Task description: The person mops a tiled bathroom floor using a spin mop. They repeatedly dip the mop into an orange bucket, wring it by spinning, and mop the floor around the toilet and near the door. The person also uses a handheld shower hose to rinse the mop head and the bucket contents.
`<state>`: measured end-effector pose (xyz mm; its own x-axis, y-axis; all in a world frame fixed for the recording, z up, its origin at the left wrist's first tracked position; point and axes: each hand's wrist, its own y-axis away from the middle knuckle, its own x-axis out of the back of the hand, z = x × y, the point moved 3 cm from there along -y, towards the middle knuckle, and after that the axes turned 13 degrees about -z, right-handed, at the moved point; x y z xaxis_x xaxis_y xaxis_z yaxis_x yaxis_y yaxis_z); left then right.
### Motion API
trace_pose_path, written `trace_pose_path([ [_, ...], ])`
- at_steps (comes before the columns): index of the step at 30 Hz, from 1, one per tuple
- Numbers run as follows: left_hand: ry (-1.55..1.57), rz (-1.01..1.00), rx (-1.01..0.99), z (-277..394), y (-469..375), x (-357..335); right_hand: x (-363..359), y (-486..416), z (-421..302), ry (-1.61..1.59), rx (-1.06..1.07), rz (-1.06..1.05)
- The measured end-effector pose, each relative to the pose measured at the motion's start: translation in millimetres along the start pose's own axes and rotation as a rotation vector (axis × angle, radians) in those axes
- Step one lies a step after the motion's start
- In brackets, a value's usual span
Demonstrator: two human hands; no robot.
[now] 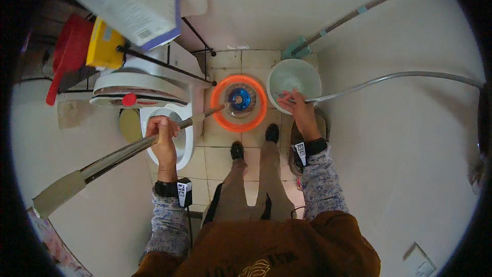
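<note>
My left hand grips the metal pole of a mop, which slants down towards an orange-rimmed bucket on the floor. At the pole's lower end, a blue round mop head with greyish strands sits inside the rim. Over the near edge of a white bucket, my right hand holds the end of a flexible metal hose. My fingers hide much of the hose's tip. How much water stands in the white bucket, I cannot tell.
Left of the orange bucket stands a white toilet with its lid raised. A black metal rack juts above it, holding a yellow box and a red plastic dustpan. Another pole leans in the far right corner, behind the white bucket.
</note>
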<state>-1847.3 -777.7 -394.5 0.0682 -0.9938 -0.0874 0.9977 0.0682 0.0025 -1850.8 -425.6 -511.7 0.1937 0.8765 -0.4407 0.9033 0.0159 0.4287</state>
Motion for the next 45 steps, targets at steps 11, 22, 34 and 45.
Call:
trace_pose_path([
  [11, -0.092, -0.158, 0.178, -80.9, 22.9, 19.6, -121.4, 34.8, -99.3, 0.108, 0.137, -0.209],
  [22, -0.083, -0.383, 0.12, -115.3, -5.3, -15.0, -147.5, 51.7, -112.4, 0.131, 0.183, -0.264],
  [34, -0.106, -0.684, 0.268, -54.8, -2.7, -87.1, -150.8, 61.6, -73.7, -0.073, 0.108, -0.435],
  [45, -0.029, -0.744, 0.213, -48.3, -10.7, -84.6, -164.2, 71.5, -66.5, -0.02, 0.051, -0.472],
])
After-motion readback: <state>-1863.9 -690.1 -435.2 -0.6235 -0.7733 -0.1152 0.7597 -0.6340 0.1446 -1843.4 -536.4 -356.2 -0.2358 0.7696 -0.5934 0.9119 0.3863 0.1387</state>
